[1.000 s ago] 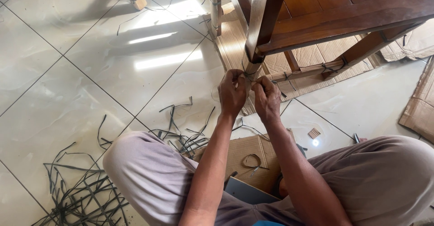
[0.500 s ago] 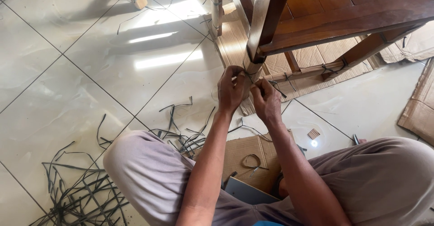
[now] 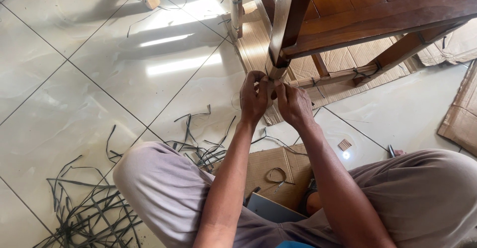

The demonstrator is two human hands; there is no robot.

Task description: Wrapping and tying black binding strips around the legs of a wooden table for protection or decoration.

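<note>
Flattened brown corrugated cardboard (image 3: 258, 44) lies under the wooden furniture; another brown cardboard piece (image 3: 271, 166) (creased, opened flat) sits between the knees; a third sheet (image 3: 459, 114) lies at the right edge.

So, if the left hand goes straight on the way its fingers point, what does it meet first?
The left hand most likely meets the cardboard-wrapped foot of the wooden leg, which its fingertips seem already to touch; depth is unclear.

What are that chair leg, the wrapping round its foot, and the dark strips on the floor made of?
The chair leg looks like varnished brown wood: visible grain, slight sheen. The wrapping at its foot, pinched by the left hand and right hand, looks like corrugated cardboard. The dark strips seem to be thin plastic strapping, though that is uncertain.
</note>
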